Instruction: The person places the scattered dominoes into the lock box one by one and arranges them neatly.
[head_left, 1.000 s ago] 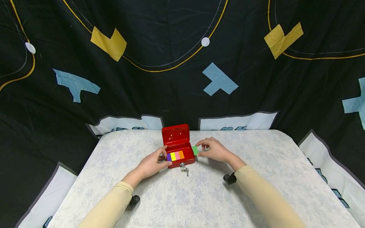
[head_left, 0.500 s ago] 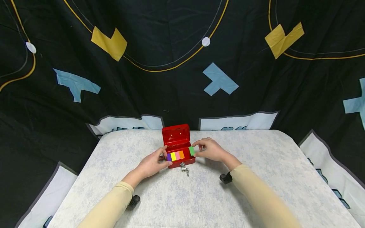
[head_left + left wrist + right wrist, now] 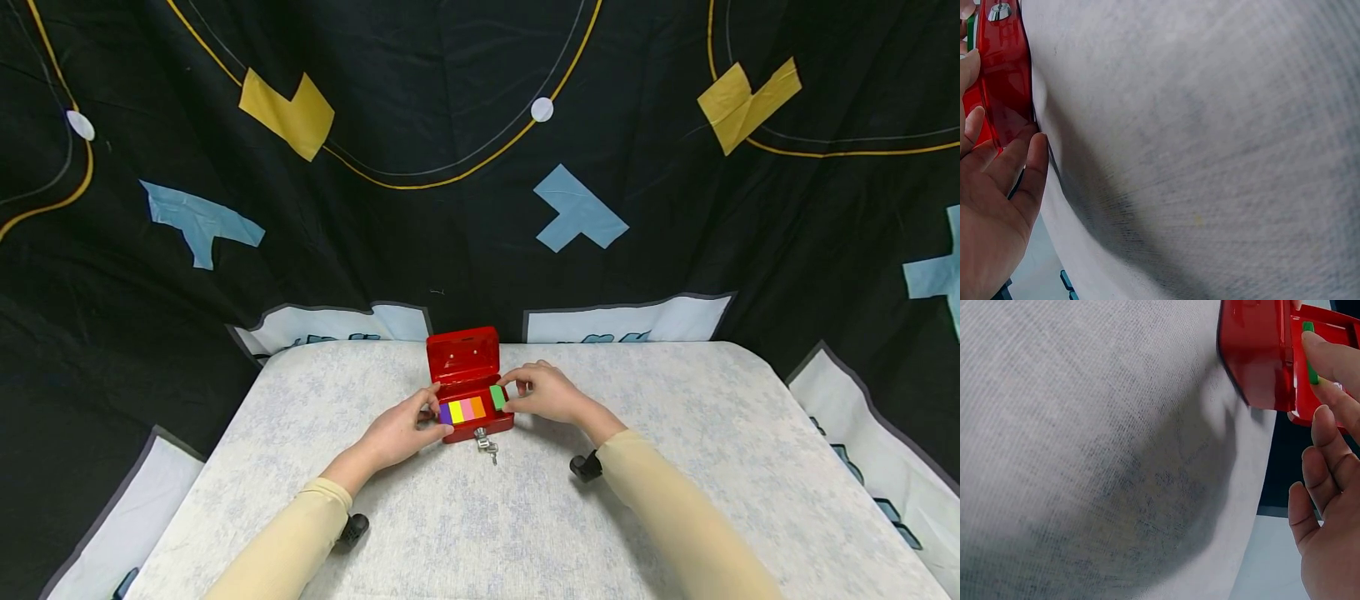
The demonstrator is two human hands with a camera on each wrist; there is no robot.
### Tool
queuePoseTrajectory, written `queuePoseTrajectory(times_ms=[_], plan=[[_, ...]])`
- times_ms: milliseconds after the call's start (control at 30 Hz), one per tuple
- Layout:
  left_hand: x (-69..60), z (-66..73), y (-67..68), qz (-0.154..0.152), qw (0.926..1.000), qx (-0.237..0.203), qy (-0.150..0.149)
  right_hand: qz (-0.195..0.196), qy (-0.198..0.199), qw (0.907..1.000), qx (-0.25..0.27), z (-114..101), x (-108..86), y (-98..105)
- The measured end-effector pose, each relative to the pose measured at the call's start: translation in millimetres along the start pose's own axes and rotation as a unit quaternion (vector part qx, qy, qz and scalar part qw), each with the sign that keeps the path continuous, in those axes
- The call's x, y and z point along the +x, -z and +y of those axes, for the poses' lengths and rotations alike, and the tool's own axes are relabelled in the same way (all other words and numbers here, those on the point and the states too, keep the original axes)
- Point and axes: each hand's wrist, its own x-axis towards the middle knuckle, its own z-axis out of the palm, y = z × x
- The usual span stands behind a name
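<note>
A red cash box point(image 3: 462, 354) stands with its lid up on the cloth-covered table. Purple, yellow, pink and orange point(image 3: 478, 407) blocks lie side by side in its left part. My left hand point(image 3: 397, 429) holds the box's left end, thumb at the front corner and forefinger farther back. In the left wrist view several of its fingers lie along the red wall point(image 3: 1007, 94). Between thumb and forefinger, my right hand point(image 3: 547, 393) pinches a thin green block point(image 3: 498, 398) above the box's right part. The right wrist view shows this green block point(image 3: 1309, 328) edge-on.
Small keys point(image 3: 489, 448) hang from the lock on the box's front. The pale tablecloth point(image 3: 480, 525) spreads around the box. Behind the table hangs a dark curtain point(image 3: 450, 258). A black wrist camera point(image 3: 585, 467) sits under the right sleeve, another point(image 3: 354, 527) under the left.
My right hand has carried the green block leftward, from outside the box's right wall to above its inside. The left hand and the box have stayed in place.
</note>
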Motion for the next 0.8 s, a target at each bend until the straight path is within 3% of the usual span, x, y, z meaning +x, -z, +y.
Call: queuePoseTrajectory(times_ms=[800], plan=[[-0.5,0.5,0.1,-0.002,1.0000,-0.002,0.005,-0.009,-0.020,0.9994,-0.026,-1,14.8,-10]])
